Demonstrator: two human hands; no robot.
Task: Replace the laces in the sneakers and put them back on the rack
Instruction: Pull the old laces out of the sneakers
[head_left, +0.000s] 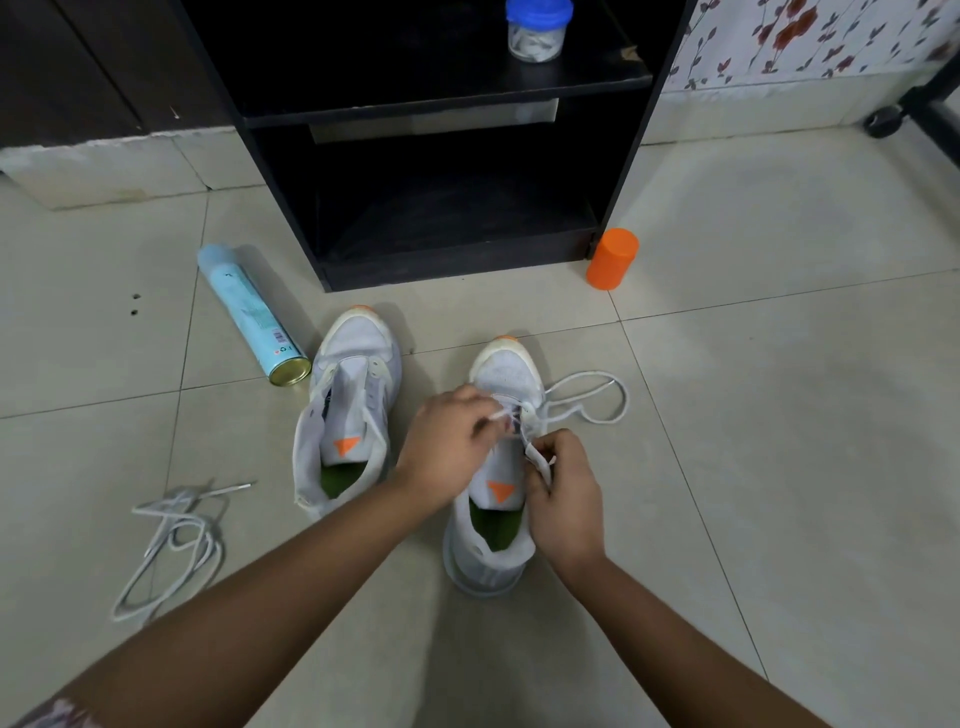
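Currently, both sneakers, left sneaker (353, 395) and right sneaker (501, 374), are standing on the tiled floor (779, 415) near the black rack (457, 270), long axes running away from the person, orange toes pointing at the rack. The left hand (447, 452) is reaching over the right sneaker's eyelets, fingers curled, pinching the white lace (625, 400). The right hand (563, 499) is pinching another part of that lace beside the tongue. Slack is looping rightward on the floor. A second lace (179, 506) is lying loose at far left.

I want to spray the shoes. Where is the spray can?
In the head view, the spray can lies on the floor left of the unlaced sneaker, near the rack's left corner.
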